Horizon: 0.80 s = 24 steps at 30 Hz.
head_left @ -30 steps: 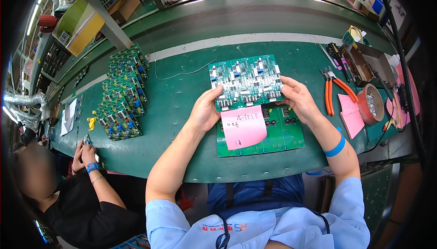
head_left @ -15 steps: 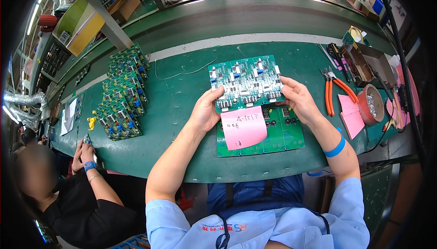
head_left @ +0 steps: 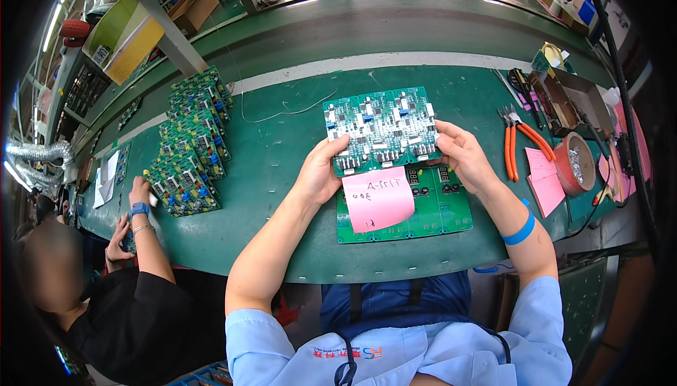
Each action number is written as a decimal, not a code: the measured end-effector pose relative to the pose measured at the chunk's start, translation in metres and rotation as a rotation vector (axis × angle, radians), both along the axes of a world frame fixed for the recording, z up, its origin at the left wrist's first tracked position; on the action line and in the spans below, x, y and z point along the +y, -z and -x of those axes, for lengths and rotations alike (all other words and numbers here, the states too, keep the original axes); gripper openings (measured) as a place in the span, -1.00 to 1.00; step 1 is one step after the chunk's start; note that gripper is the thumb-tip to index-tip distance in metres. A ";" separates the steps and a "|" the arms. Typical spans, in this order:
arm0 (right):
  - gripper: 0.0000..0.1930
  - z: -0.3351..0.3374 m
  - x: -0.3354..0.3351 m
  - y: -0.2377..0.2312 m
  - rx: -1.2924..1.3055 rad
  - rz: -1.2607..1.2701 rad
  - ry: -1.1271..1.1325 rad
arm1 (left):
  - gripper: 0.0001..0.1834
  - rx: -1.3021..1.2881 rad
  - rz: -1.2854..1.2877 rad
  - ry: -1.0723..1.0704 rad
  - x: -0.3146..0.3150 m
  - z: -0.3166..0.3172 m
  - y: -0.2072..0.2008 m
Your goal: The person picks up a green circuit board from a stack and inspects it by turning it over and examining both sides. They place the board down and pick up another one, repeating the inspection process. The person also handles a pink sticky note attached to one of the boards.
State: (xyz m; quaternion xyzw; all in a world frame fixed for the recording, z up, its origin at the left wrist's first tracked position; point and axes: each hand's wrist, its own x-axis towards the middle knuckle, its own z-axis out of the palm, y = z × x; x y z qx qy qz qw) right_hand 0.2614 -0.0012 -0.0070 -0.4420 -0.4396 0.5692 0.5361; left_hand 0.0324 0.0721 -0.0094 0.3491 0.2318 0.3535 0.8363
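Between my two hands a populated circuit board panel (head_left: 381,128) is held up and tilted, its component side facing me. My left hand (head_left: 321,167) grips its lower left corner, thumb on top. On its right edge my right hand (head_left: 462,153) is closed, thumb on the face. A pink paper slip (head_left: 379,206) with handwriting hangs below the panel's lower edge; how it is fixed is hidden. Under these, a second green circuit board panel (head_left: 444,216) with digit displays and buttons lies on the green bench mat (head_left: 282,238).
Upright circuit boards (head_left: 187,153) stand in a row at left. A co-worker's hand (head_left: 139,192) is beside them. On the right lie orange-handled cutters (head_left: 518,139), pink paper slips (head_left: 543,181), a round tub (head_left: 575,164) and an open brown box (head_left: 582,97).
My hands and the panel stay almost still. The co-worker's one hand has moved forward toward the standing boards, apart from the other.
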 end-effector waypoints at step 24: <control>-0.62 -0.002 0.002 0.007 -0.014 -0.029 -0.045 | -0.71 0.107 -0.054 -0.071 -0.005 -0.004 -0.005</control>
